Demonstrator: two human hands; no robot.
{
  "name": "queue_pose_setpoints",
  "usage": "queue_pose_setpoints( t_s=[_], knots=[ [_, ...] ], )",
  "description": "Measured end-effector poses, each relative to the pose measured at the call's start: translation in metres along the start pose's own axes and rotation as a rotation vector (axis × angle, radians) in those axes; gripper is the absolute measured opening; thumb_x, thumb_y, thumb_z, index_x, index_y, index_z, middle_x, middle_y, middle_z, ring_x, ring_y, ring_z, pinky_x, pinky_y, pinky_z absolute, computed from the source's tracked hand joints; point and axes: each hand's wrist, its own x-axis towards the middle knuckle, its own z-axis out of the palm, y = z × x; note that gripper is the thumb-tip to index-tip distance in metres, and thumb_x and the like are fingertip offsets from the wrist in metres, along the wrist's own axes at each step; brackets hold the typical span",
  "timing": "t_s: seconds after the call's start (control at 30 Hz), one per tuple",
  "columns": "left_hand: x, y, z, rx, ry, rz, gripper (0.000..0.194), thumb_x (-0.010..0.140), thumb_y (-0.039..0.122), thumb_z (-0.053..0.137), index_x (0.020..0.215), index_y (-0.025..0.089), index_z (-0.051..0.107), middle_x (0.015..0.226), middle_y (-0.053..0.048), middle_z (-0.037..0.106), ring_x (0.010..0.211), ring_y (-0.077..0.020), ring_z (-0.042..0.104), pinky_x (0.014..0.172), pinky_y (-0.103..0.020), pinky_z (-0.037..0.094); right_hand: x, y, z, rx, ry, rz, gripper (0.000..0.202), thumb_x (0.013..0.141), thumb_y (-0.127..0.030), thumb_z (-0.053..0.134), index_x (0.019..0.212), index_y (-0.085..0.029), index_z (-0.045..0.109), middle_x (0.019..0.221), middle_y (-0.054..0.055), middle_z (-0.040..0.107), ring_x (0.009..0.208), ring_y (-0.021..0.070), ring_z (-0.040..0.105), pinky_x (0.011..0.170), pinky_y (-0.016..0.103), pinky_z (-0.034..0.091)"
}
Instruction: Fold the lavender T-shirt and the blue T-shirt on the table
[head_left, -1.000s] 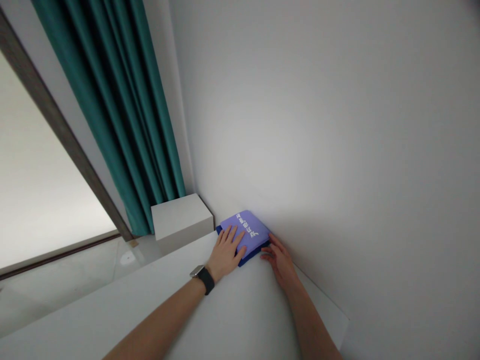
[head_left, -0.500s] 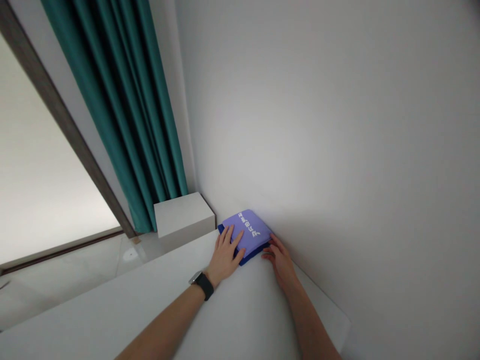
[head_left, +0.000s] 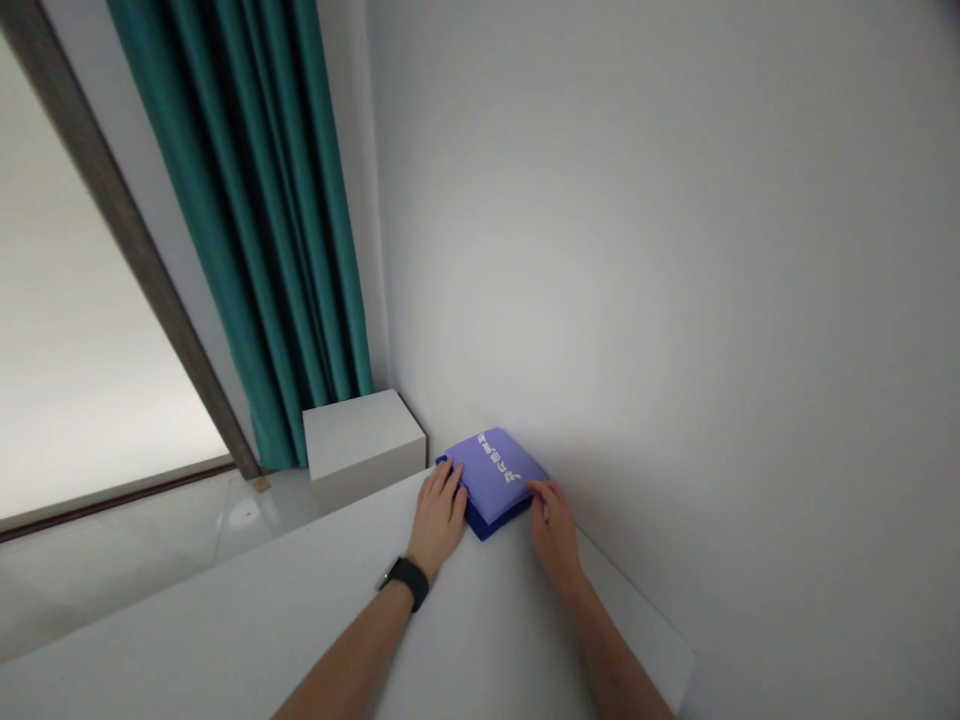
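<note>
A folded purple cloth item (head_left: 491, 475) with white lettering and a dark blue underside lies on the white surface (head_left: 480, 620), close to the wall. My left hand (head_left: 439, 512), with a dark watch on the wrist, rests at its left edge, fingers stretched out. At the right corner my right hand (head_left: 553, 520) is bent, with thumb and index finger close together at the purple edge. Whether that edge is pinched between them is too small to tell.
A white box-shaped cabinet (head_left: 364, 435) stands in the corner beyond the surface. Green curtains (head_left: 270, 220) hang behind it, beside a brown frame (head_left: 127, 225). The pale wall (head_left: 637, 250) borders the surface on the right.
My left hand has slid off the top of the purple item to its left edge. The fingers of my right hand have shifted from below the right corner up onto it.
</note>
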Motion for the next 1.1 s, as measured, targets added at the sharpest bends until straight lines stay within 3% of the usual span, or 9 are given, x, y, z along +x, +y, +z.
queue_pose_setpoints(
  t_s=[0.07, 0.17, 0.3, 0.4, 0.5, 0.77, 0.97, 1.1],
  knots=[
    [0.003, -0.007, 0.005, -0.037, 0.072, -0.078, 0.046, 0.099, 0.032, 0.032, 0.139, 0.014, 0.048, 0.143, -0.016, 0.048, 0.134, -0.0265, 0.041, 0.113, -0.049, 0.031, 0.014, -0.006, 0.008, -0.162, -0.100, -0.111, 0.034, 0.087, -0.027, 0.044, 0.109, -0.021, 0.070, 0.112, 0.011, 0.064, 0.110, 0.0251, 0.054, 0.104, 0.041, 0.037],
    [0.003, -0.009, 0.006, -0.064, 0.094, -0.086, 0.047, 0.097, 0.035, 0.038, 0.139, 0.017, 0.047, 0.142, -0.014, 0.048, 0.132, -0.0269, 0.042, 0.112, -0.049, 0.033, 0.042, -0.012, 0.024, -0.430, -0.285, -0.219, 0.044, 0.090, -0.026, 0.038, 0.127, -0.021, 0.061, 0.129, 0.011, 0.059, 0.124, 0.0255, 0.047, 0.109, 0.041, 0.031],
    [0.000, -0.005, 0.003, -0.025, 0.029, -0.036, 0.049, 0.095, 0.040, 0.044, 0.141, 0.022, 0.046, 0.147, -0.013, 0.042, 0.135, -0.0276, 0.038, 0.112, -0.049, 0.032, 0.077, -0.011, 0.048, -0.681, -0.511, -0.299, 0.052, 0.094, -0.032, 0.033, 0.141, -0.015, 0.047, 0.147, 0.013, 0.044, 0.136, 0.0263, 0.036, 0.114, 0.043, 0.021],
    [-0.001, 0.000, -0.001, 0.028, -0.045, 0.048, 0.054, 0.094, 0.042, 0.048, 0.144, 0.024, 0.042, 0.153, -0.011, 0.035, 0.138, -0.0290, 0.033, 0.113, -0.050, 0.029, 0.092, -0.005, 0.061, -0.759, -0.603, -0.307, 0.054, 0.097, -0.038, 0.029, 0.145, -0.015, 0.042, 0.152, 0.013, 0.037, 0.141, 0.0250, 0.030, 0.115, 0.045, 0.018],
    [-0.002, 0.004, -0.004, 0.068, -0.099, 0.111, 0.058, 0.092, 0.045, 0.051, 0.145, 0.025, 0.040, 0.155, -0.011, 0.032, 0.140, -0.0297, 0.030, 0.114, -0.051, 0.028, 0.096, 0.002, 0.069, -0.766, -0.630, -0.296, 0.055, 0.098, -0.041, 0.028, 0.145, -0.016, 0.041, 0.154, 0.013, 0.035, 0.142, 0.0240, 0.028, 0.115, 0.044, 0.020],
    [-0.003, 0.007, -0.005, 0.023, -0.107, 0.089, 0.057, 0.086, 0.046, 0.060, 0.136, 0.021, 0.052, 0.145, -0.012, 0.045, 0.134, -0.0298, 0.038, 0.112, -0.050, 0.030, 0.094, 0.014, 0.074, -0.774, -0.676, -0.292, 0.059, 0.098, -0.041, 0.028, 0.148, -0.010, 0.035, 0.155, 0.016, 0.029, 0.144, 0.0265, 0.024, 0.116, 0.044, 0.017],
    [0.001, -0.007, 0.005, -0.170, 0.059, -0.088, 0.038, 0.096, 0.029, 0.039, 0.125, 0.016, 0.058, 0.132, -0.013, 0.056, 0.125, -0.0248, 0.047, 0.110, -0.047, 0.035, 0.088, 0.005, 0.065, -0.757, -0.684, -0.330, 0.058, 0.099, -0.041, 0.029, 0.148, -0.012, 0.035, 0.156, 0.015, 0.027, 0.144, 0.0262, 0.023, 0.117, 0.045, 0.017],
    [0.002, -0.015, 0.009, -0.244, 0.126, -0.139, 0.034, 0.092, 0.022, 0.041, 0.118, 0.016, 0.061, 0.120, -0.012, 0.063, 0.116, -0.0244, 0.054, 0.105, -0.045, 0.040, 0.065, -0.006, 0.053, -0.721, -0.673, -0.438, 0.057, 0.098, -0.043, 0.033, 0.147, -0.014, 0.039, 0.155, 0.013, 0.029, 0.144, 0.0266, 0.025, 0.117, 0.047, 0.017]
  ],
)
